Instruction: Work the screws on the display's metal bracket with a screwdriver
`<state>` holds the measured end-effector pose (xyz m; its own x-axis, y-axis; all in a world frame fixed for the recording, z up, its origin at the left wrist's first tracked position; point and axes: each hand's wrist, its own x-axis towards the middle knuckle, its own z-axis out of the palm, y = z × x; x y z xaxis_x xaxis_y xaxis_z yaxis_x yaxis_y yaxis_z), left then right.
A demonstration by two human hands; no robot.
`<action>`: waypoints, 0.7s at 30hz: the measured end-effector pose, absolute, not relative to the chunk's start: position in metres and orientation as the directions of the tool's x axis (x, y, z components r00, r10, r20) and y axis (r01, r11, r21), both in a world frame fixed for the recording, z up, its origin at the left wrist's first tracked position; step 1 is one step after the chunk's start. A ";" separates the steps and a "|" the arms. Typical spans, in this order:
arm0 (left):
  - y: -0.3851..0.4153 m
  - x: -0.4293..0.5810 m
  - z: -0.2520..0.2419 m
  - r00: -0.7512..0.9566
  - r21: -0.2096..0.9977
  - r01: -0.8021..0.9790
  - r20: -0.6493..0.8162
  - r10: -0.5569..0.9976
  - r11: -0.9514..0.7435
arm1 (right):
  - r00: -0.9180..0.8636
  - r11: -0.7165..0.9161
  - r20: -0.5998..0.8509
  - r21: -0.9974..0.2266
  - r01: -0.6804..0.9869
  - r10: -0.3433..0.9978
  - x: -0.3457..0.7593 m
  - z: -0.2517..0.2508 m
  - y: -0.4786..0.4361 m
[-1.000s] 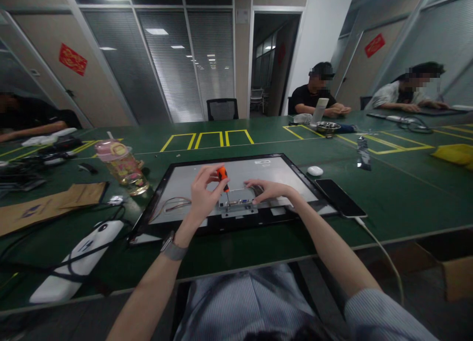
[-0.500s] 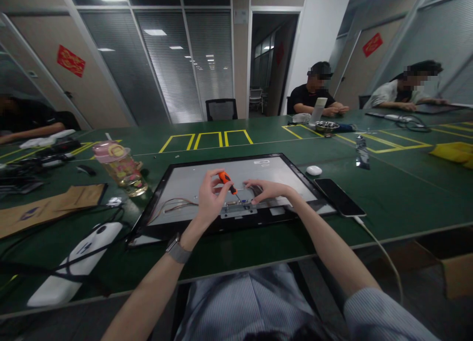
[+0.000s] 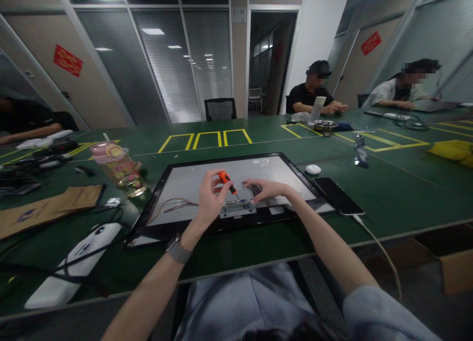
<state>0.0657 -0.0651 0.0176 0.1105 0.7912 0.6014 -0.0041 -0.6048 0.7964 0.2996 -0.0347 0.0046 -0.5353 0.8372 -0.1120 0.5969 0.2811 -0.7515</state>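
An orange and black screwdriver is held by my left hand, its shaft slanting down to the right. Its tip is near a metal bracket with connectors at the near edge of a flat display panel, which lies grey side up in a black frame. My right hand is at the right of the bracket, its fingers curved down over a small dark part; whether they grip it is hard to tell. Thin wires lie on the panel, left of my left hand.
Right of the panel lie a phone with a cable and a white case. On the left are a drink cup, brown paper bag and white device with black straps. People sit across the green table.
The view has shifted very slightly. My left hand still holds the screwdriver, which looks a little more upright at its tip, and my right hand has barely moved.
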 end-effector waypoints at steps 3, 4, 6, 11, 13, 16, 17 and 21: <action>-0.065 0.066 0.018 0.114 0.794 -0.002 0.604 0.789 -0.608 | -0.537 0.281 -0.112 -0.752 0.596 0.836 0.300 0.004 -0.035; -0.065 0.066 0.018 0.116 0.794 -0.005 0.604 0.788 -0.608 | -0.538 0.284 -0.110 -0.752 0.595 0.836 0.300 0.004 -0.035; -0.066 0.067 0.018 0.119 0.796 -0.010 0.603 0.789 -0.606 | -0.541 0.286 -0.111 -0.751 0.595 0.834 0.300 0.004 -0.035; -0.067 0.068 0.018 0.120 0.800 -0.017 0.598 0.793 -0.600 | -0.541 0.278 -0.124 -0.750 0.600 0.832 0.301 0.005 -0.035; -0.068 0.069 0.019 0.122 0.801 -0.017 0.596 0.794 -0.599 | -0.541 0.281 -0.122 -0.749 0.601 0.832 0.300 0.005 -0.035; -0.069 0.069 0.019 0.130 0.795 -0.020 0.604 0.786 -0.607 | -0.539 0.280 -0.120 -0.750 0.599 0.833 0.300 0.005 -0.035; -0.069 0.070 0.019 0.132 0.791 -0.022 0.608 0.783 -0.611 | -0.539 0.277 -0.121 -0.752 0.598 0.834 0.300 0.005 -0.035; -0.069 0.070 0.018 0.140 0.784 -0.030 0.617 0.774 -0.620 | -0.548 0.276 -0.118 -0.766 0.581 0.828 0.301 0.004 -0.034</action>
